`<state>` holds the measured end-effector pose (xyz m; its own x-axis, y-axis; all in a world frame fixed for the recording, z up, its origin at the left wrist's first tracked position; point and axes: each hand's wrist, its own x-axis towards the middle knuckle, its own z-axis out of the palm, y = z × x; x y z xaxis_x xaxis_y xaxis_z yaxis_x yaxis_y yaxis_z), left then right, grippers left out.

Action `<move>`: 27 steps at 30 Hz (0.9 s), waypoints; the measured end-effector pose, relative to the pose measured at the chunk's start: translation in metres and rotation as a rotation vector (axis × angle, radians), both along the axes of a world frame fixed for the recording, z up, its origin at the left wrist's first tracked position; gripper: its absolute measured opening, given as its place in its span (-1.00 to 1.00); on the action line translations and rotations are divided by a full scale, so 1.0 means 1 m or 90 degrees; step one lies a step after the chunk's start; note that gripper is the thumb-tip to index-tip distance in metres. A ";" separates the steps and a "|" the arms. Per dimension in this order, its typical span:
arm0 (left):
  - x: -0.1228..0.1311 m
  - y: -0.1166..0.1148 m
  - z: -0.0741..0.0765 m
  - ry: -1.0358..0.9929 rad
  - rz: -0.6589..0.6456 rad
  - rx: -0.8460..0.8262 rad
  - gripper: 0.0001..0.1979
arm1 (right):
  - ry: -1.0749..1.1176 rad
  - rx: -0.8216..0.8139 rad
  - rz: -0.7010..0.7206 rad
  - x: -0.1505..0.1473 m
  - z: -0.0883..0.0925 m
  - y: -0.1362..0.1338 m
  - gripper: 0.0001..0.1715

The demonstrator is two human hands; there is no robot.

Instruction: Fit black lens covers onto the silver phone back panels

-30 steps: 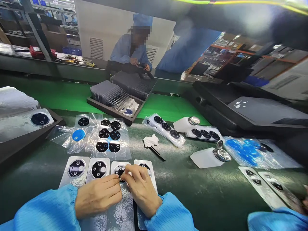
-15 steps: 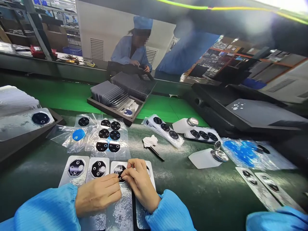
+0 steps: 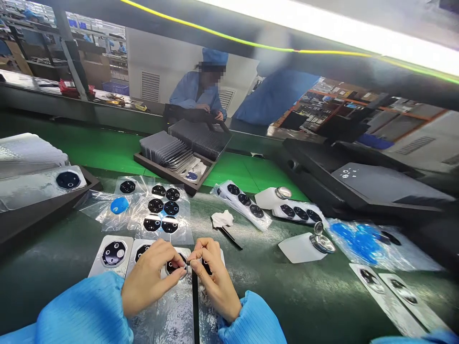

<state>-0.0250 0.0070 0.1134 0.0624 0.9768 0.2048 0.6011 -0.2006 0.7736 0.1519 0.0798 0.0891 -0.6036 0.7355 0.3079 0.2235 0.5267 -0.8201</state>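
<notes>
Framing a black octagonal piece on a silver panel, the left hand is held with thumb and fingertips slightly parted. Just beside it, the right hand is poised at the panel's upper right edge, its thumb and forefinger drawn close; whether anything is pinched between them cannot be told. The panel is set third from the left in a row of four at the near side of a dark green table, with its neighbours partly covered by the hands. Beyond the row, clear plastic sheets bearing more black pieces are spread, and a dark rod is laid against a crumpled white wad. Two white bottles with metal tops, one near and one farther back, are seen to the right. A tray is packed with upright dark plates.
</notes>
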 end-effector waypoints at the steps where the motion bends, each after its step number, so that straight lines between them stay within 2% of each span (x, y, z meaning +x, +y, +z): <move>1: 0.002 0.002 0.001 -0.009 0.010 -0.025 -0.93 | 0.001 0.004 -0.002 0.000 0.000 0.000 -0.79; 9: 0.004 0.007 0.004 -0.059 0.039 -0.143 -0.91 | 0.000 0.054 -0.019 -0.001 0.001 -0.001 -0.82; 20: 0.004 0.009 0.003 -0.071 0.038 -0.128 -0.85 | 0.015 0.050 -0.011 -0.001 0.001 -0.002 -0.82; 27: 0.005 0.009 0.006 -0.058 0.041 -0.134 -0.89 | 0.026 0.046 -0.014 -0.001 0.000 -0.001 -0.83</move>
<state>-0.0204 0.0161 0.1189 -0.0116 0.9999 -0.0017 0.5335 0.0076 0.8458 0.1507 0.0786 0.0890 -0.5734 0.7238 0.3840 0.2035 0.5797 -0.7890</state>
